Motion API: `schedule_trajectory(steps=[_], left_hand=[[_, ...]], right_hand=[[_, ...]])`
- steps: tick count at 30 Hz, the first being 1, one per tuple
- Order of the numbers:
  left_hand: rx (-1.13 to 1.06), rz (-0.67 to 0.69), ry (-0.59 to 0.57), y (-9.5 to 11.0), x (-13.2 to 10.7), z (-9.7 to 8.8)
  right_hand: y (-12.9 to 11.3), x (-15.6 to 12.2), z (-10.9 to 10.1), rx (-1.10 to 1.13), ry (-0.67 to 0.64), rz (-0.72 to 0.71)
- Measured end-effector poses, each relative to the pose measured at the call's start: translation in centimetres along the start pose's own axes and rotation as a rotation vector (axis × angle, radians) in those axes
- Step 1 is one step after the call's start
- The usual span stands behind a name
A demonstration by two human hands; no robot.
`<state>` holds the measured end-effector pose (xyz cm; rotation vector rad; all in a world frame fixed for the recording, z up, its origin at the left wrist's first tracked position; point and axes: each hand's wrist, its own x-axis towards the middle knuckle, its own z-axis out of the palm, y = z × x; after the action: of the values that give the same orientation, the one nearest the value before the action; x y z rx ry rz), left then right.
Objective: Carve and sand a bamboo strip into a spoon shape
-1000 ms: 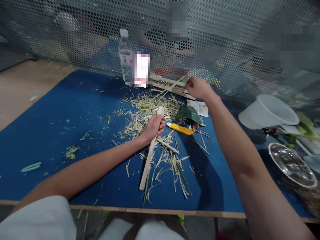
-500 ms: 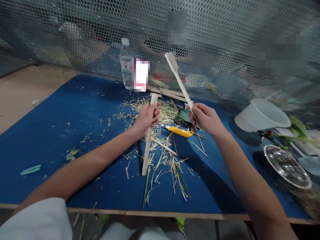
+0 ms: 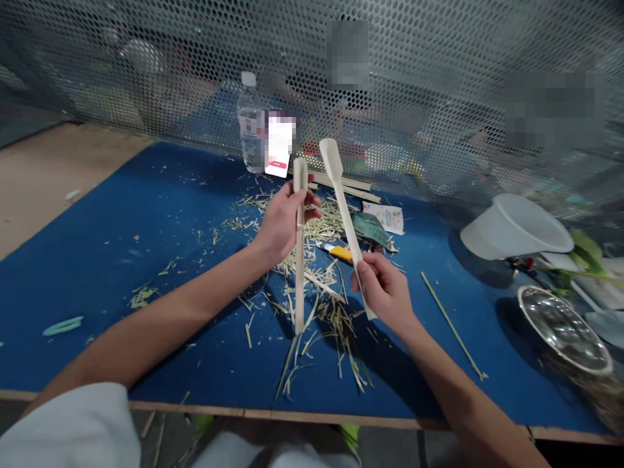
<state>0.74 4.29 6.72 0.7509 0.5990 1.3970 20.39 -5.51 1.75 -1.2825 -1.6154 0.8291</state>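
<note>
Right grip [image 3: 383, 290] has dropped toward me, bringing the spatula-shaped bamboo paddle [image 3: 340, 195] down beside the upright bamboo strip [image 3: 299, 260], and a thin loose stick [image 3: 453, 325] has appeared on the blue surface [image 3: 121, 344], well to the right of the utility knife [image 3: 336, 252]. From my remote seat, I can see that Right grip is closed around the paddle near its lower end, between thumb and fingers, with the broad head tilted up and away. Left grip [image 3: 281, 224] is wrapped fully around the strip in its upper half, holding it nearly vertical. Both pieces are just apart, above the heap of shavings [image 3: 312, 224] around the knife. I judge that a firm, still hold on each works best here, with the pieces kept clear of one another and of the blade
</note>
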Motion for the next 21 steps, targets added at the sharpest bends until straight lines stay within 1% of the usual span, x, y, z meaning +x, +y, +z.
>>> schedule_trajectory(steps=[4,8,15,21], left_hand=[[-0.044,0.015,0.030,0.0,0.1,0.1],[-0.037,0.000,0.010,0.2,-0.3,0.5],[-0.081,-0.037,-0.022,0.6,-1.2,1.2],[-0.123,-0.035,-0.063,0.4,-1.3,1.1]], right_hand=[[0.6,-1.0,1.0,-0.128,-0.036,-0.096],[1.0,-1.4,1.8,-0.189,-0.079,-0.144],[0.8,-1.6,2.4,-0.161,-0.103,-0.097],[0.7,-1.8,2.8,-0.160,-0.116,-0.113]])
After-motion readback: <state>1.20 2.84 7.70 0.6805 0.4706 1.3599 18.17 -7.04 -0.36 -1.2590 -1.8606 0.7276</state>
